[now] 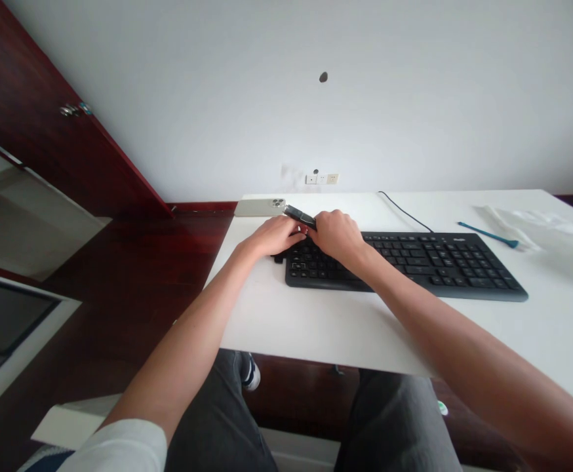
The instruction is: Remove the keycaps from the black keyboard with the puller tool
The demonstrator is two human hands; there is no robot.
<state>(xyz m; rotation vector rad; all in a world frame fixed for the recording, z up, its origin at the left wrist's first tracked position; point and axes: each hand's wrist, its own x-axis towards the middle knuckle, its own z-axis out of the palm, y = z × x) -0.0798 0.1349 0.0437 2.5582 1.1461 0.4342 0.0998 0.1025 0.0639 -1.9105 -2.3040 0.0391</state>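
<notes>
A black keyboard [404, 262] lies on the white table [267, 321]. My right hand [338, 233] is closed over its upper left part, gripping a slim dark tool with a clear end [300, 215]; its exact kind is unclear. Close beside it, my left hand [276, 235] rests at the keyboard's left end, fingers curled and thumb pointing toward the right hand. What the left fingers pinch, if anything, is hidden. A small black piece [278, 259] sits by the keyboard's left edge, under the left hand.
A pale phone [261, 207] lies at the table's far left corner. Right of the keyboard are a teal brush-like stick [488, 234] and crumpled clear plastic [552, 229]. The keyboard's cable [404, 211] runs toward the wall. A dark red door stands at left.
</notes>
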